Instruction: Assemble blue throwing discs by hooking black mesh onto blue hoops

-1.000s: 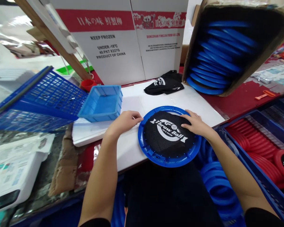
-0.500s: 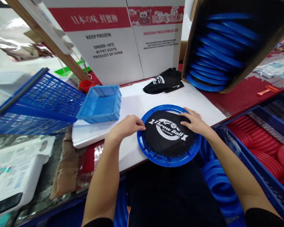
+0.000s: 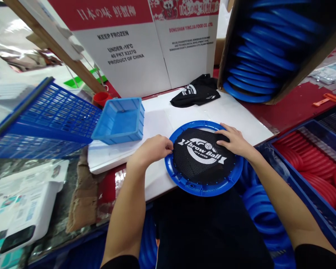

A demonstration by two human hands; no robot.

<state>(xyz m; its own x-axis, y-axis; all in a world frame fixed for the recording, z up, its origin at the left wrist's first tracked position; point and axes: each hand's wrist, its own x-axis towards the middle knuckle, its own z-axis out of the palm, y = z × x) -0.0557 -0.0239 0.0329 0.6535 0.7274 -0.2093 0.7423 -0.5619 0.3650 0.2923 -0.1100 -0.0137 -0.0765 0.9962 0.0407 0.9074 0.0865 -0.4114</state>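
Note:
A blue plastic ring (image 3: pixel 203 191) lies at the front edge of the white work surface, partly overhanging it. Inside it sits a black mesh disc (image 3: pixel 189 168) printed "Throw Ball" in white. Along the near rim the mesh reaches the small pegs, while a gap shows white at the far rim. My left hand (image 3: pixel 154 150) pinches the mesh edge at the ring's left side; its fingertips partly hide the grip. On the upper right, my right hand (image 3: pixel 235 142) rests over rim and mesh with its fingers apart. More black mesh pieces (image 3: pixel 196 91) lie farther back.
A light-blue tray (image 3: pixel 119 121) and a blue mesh basket (image 3: pixel 50 116) stand left. Behind is a white carton (image 3: pixel 137 74). A box of blue rings (image 3: pixel 257 71) stands back right, near an orange tool (image 3: pixel 327 99). Red rings (image 3: pixel 315 160) fill a crate at right.
The view has shifted slightly, so ring and hands appear a little farther right. Both hands keep nearly the same places on the ring and mesh.

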